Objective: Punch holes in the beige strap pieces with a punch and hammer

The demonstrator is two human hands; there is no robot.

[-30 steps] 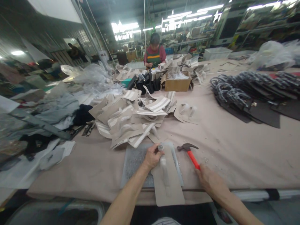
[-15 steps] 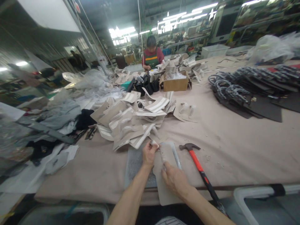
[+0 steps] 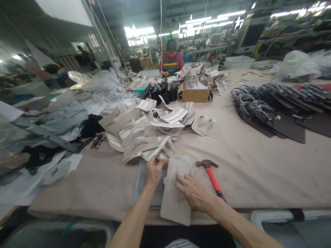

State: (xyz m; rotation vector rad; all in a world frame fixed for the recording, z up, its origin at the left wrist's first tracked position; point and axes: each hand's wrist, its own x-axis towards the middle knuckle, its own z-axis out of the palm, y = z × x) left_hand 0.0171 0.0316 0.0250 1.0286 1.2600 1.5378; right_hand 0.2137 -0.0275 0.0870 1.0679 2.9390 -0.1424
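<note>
My left hand point(image 3: 155, 170) is closed in a pinch on a small whitish wrapped piece point(image 3: 159, 156), whose exact kind I cannot make out. Just right of it a beige bag panel point(image 3: 172, 203) lies partly over a grey board point(image 3: 143, 181), its lower end hanging past the table edge. My right hand point(image 3: 192, 189) rests on this panel with its fingers stretched out and apart. To the right a claw hammer point(image 3: 213, 177) with a red and black handle lies on the cloth, its lower end hidden behind my right forearm.
A heap of beige panels point(image 3: 144, 134) with white strips lies ahead. Behind it stand black bags point(image 3: 162, 93) and a cardboard box point(image 3: 195, 95). Dark panels with wrapped handles point(image 3: 284, 120) lie right; plastic wrap point(image 3: 100, 84) piles left. A co-worker point(image 3: 171, 63) sits opposite.
My left hand has moved slightly left with the whitish piece. The panel has shifted left over more of the board. My right hand has gone from gripping the panel's side to lying on top.
</note>
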